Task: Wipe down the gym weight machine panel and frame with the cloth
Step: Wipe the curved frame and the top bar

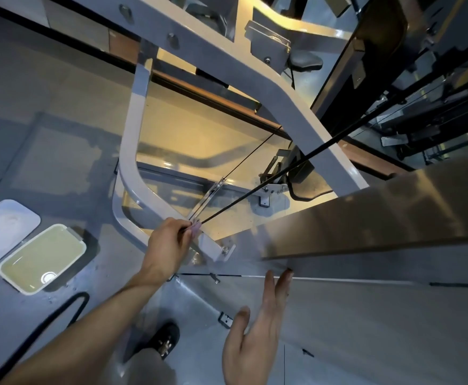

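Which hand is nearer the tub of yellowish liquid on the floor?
Left. The left hand pinches a cable right of the tub; the right hand is farther right, flat on the panel.

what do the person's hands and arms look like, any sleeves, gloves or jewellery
Both the left hand and right hand are bare, with no gloves. The left forearm is uncovered along its whole visible length, with no sleeve, watch or bracelet. No rings show. The right arm is out of frame.

A tray lies on the floor left of the frame, a lid beside it
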